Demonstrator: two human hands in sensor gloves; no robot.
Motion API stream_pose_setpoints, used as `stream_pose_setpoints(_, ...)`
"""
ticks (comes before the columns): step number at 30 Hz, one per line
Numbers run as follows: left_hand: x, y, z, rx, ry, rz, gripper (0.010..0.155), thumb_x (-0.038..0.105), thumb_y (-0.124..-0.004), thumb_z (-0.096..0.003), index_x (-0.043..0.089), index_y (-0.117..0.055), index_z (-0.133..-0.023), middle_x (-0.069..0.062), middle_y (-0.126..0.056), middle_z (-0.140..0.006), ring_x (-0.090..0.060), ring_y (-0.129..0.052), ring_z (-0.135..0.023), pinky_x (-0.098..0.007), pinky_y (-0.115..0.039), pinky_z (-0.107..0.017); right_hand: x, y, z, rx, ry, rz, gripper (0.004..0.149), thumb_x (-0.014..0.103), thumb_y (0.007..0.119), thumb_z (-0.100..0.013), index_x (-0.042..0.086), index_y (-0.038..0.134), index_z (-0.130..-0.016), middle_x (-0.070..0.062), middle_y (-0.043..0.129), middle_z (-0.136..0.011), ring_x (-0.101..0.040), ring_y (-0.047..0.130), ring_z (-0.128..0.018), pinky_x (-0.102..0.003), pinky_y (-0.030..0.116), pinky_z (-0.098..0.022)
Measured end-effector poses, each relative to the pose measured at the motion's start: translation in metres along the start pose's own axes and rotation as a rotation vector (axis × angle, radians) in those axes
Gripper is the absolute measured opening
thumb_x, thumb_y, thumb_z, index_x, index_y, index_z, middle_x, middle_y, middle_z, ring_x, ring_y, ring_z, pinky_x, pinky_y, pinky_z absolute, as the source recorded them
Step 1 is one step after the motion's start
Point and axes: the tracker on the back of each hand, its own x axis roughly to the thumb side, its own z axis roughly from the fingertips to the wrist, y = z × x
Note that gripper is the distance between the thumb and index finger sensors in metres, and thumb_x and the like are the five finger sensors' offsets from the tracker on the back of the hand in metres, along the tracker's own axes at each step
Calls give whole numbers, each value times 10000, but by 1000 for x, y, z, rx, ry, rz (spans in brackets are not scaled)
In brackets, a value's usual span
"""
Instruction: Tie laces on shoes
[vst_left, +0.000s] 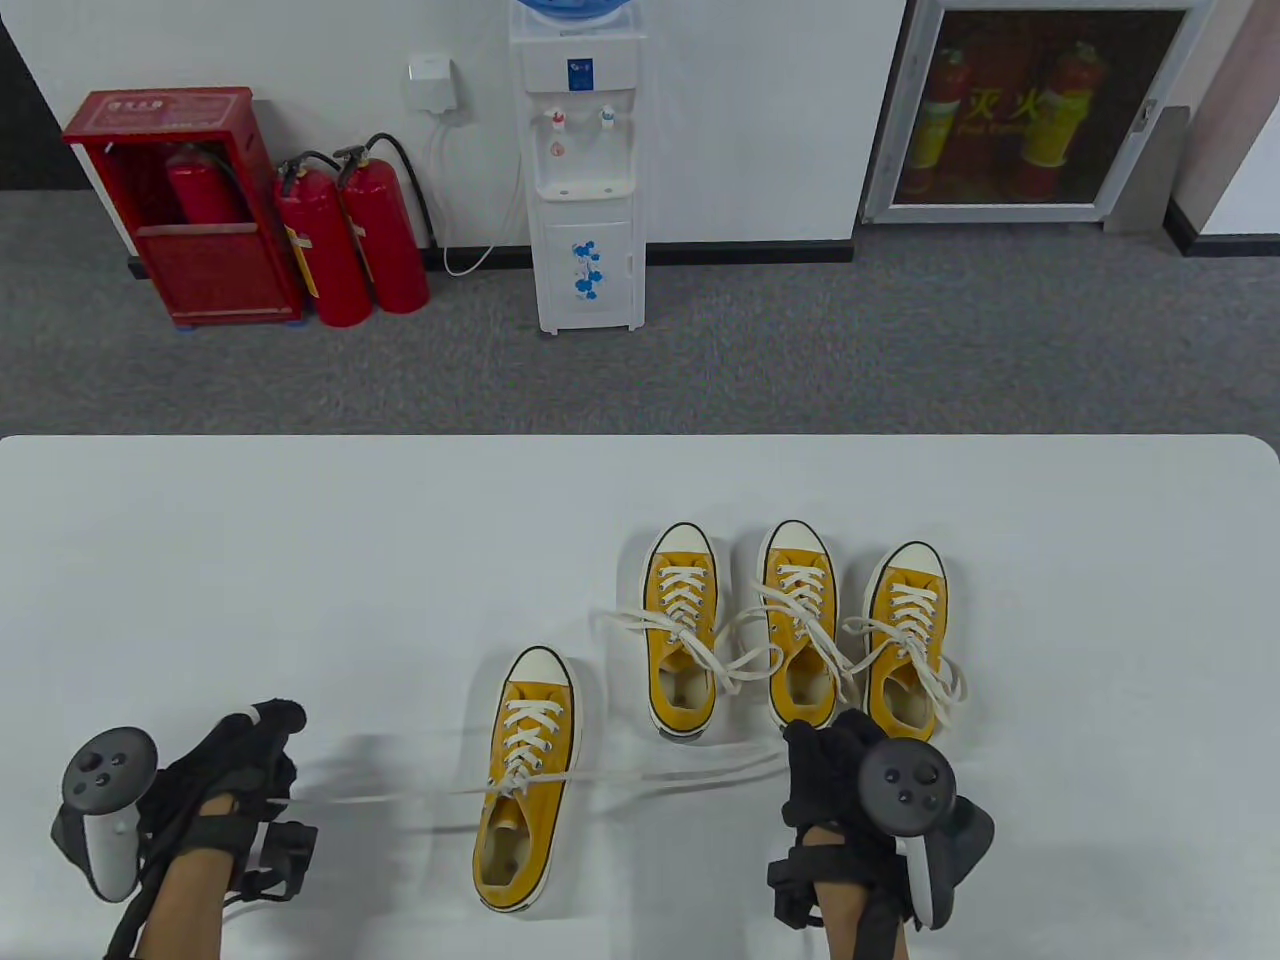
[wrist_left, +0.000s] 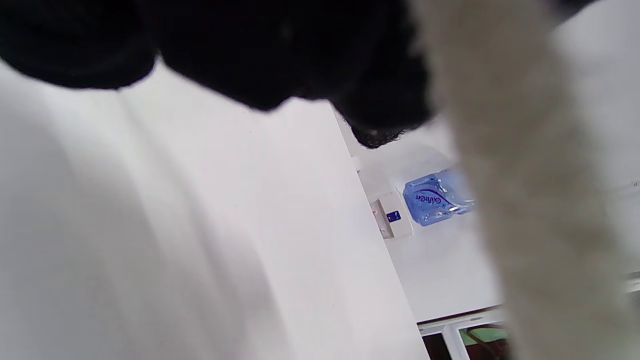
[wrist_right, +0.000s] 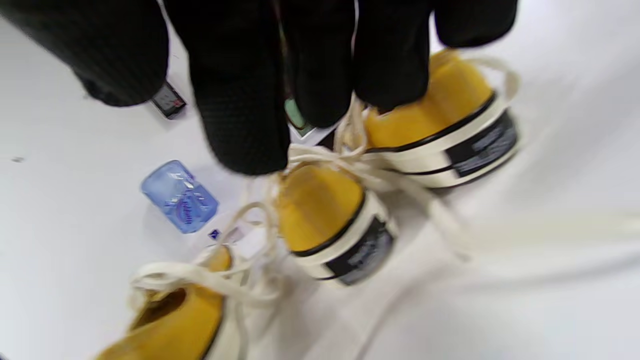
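A yellow sneaker lies near the table's front, toe pointing away. Its white lace is pulled out taut to both sides. My left hand grips the left lace end; the lace shows close and blurred in the left wrist view. My right hand grips the right lace end, which shows blurred in the right wrist view. Both hands are well out to the sides of the shoe.
Three more yellow sneakers stand in a row behind my right hand, with loose laces spilling between them. Their heels show in the right wrist view. The white table extends left and back.
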Motion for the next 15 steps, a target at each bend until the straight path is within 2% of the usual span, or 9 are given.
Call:
stream_pose_setpoints(1, 0, -1, 0, -5, -1, 0, 389, 393, -800, -496, 253, -925, -836, 91, -1044, -227, -170, -996, -59, -488, -900, -263, 6, 2, 2, 15, -21, -14, 544, 578, 770, -448, 177, 949, -770, -107, 608, -1085, -453, 554, -1021, -669, 428, -702)
stream_pose_setpoints(4, 1, -4, 0, -17, -4, -8, 390, 394, -799, -496, 252, -924, -837, 92, -1043, -227, -168, -996, -58, -487, -901, -262, 23, 10, 6, 71, -100, -22, 554, 561, 772, -457, 187, 903, -845, -104, 577, -1102, -458, 523, -1039, -681, 400, -708)
stream_pose_setpoints(8, 2, -5, -1, -21, -9, -16, 390, 395, -798, -497, 252, -924, -838, 92, -1043, -227, -168, -996, -58, -485, -901, -263, 61, 33, 16, 171, -233, 40, 541, 494, 790, -464, 192, 848, -910, -94, 599, -1097, -419, 665, -984, -645, 498, -699)
stream_pose_setpoints(11, 1, -6, -1, -24, -10, -13, 391, 394, -799, -497, 251, -924, -838, 92, -1043, -227, -168, -996, -57, -486, -901, -262, 88, 59, 24, 306, -311, 112, 553, 432, 799, -469, 186, 787, -964, -94, 599, -1097, -395, 749, -931, -616, 569, -675)
stream_pose_setpoints(15, 1, -6, -1, -29, -10, -14, 391, 395, -798, -497, 252, -922, -838, 92, -1043, -227, -168, -995, -58, -486, -901, -262, 112, 93, 35, 425, -387, 226, 600, 378, 817, -459, 205, 696, -1021, -89, 571, -1105, -349, 826, -864, -571, 644, -633)
